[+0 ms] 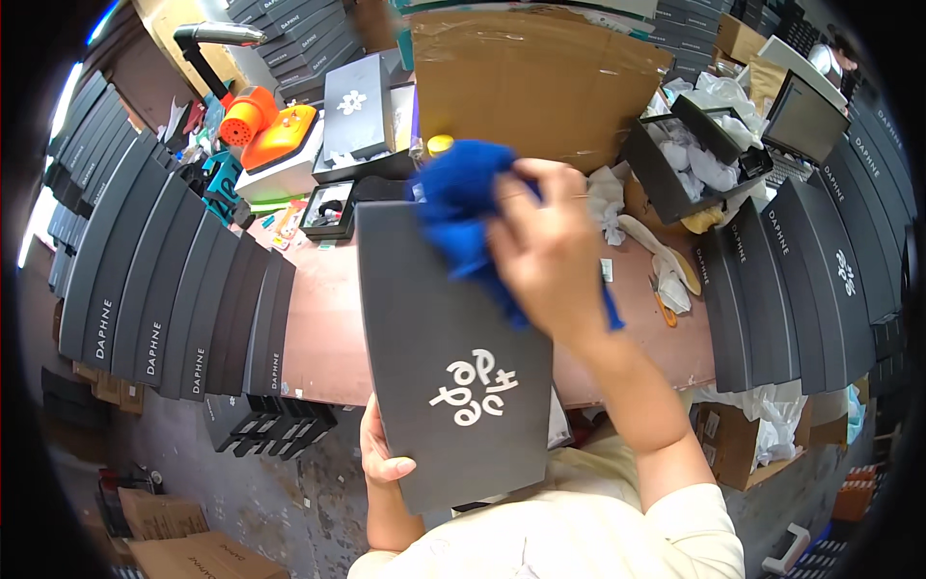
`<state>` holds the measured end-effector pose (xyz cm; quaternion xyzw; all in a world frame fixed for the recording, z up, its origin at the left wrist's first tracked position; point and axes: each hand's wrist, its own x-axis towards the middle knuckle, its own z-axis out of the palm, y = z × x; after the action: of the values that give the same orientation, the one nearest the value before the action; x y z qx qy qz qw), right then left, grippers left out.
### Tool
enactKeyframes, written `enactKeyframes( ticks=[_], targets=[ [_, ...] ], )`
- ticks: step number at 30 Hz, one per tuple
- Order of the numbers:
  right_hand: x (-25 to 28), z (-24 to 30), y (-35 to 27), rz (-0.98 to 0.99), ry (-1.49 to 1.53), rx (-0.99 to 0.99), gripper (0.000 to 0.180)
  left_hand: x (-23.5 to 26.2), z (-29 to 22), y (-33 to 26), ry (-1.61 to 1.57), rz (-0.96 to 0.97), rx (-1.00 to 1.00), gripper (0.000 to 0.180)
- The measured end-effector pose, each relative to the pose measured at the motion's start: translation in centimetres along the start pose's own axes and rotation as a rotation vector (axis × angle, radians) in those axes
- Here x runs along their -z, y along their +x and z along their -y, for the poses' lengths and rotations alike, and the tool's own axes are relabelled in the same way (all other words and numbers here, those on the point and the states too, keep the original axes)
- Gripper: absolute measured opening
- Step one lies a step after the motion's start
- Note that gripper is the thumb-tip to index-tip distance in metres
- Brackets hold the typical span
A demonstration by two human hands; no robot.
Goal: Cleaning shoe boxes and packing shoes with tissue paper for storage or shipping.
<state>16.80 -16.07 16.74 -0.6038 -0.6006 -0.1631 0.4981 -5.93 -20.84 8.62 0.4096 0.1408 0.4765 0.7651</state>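
A dark grey shoebox (424,328) with a white logo on its lid is tilted up in front of me, over the near edge of the pink table. My left hand (384,454) grips its lower left side, thumb on the lid and the other fingers hidden behind. At the box's far end, my right hand (545,251) presses a blue cloth (461,193) against the lid; hand and cloth are smeared by motion. An orange-handled tool (665,304) and a pale shoe insert (666,253) lie to the right of the box.
Rows of grey shoeboxes stand upright on the left (154,289) and right (781,289) of the pink table (323,328). A large cardboard sheet (540,92) rises at the back. An open box of crumpled paper (675,188) sits back right; an orange device (280,135) stands back left.
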Motion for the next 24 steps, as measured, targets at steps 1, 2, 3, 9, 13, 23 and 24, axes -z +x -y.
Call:
enactKeyframes(
  ticks=[1, 2, 3, 9, 13, 23, 24],
  targets=[
    [0.3, -2.1, -0.6, -0.004, -0.084, -0.103, 0.032, 1.4, -0.1, -0.6, -0.016, -0.015, -0.053, 0.082],
    [1.1, -4.8, -1.6, 0.012, -0.137, -0.158, 0.030, 4.1, 0.0, -1.2, -0.044, -0.032, -0.089, 0.083],
    [1.9, -6.6, -2.8, 0.020, -0.151, -0.247, 0.029, 6.5, 0.0, -2.1, -0.061, -0.059, -0.143, 0.084],
    [8.0, -14.6, -8.4, 0.056, -0.639, -0.357, 0.030, 2.0, -8.1, -2.3, 0.551, -0.534, -0.547, 0.069],
    [6.6, -9.1, -9.0, 0.217, -0.234, -0.217, 0.037, 5.0, -9.8, -0.1, 1.545, -0.455, -0.229, 0.056],
    [0.8, -0.7, -16.9, 0.811, 0.264, 0.072, 0.034, 14.0, 1.5, 5.2, 2.050, -0.295, -0.411, 0.056],
    [1.5, -1.1, -16.4, 0.670, 0.401, -0.022, 0.026, 12.3, 1.8, 5.5, 1.964, -0.256, -0.422, 0.051]
  ],
)
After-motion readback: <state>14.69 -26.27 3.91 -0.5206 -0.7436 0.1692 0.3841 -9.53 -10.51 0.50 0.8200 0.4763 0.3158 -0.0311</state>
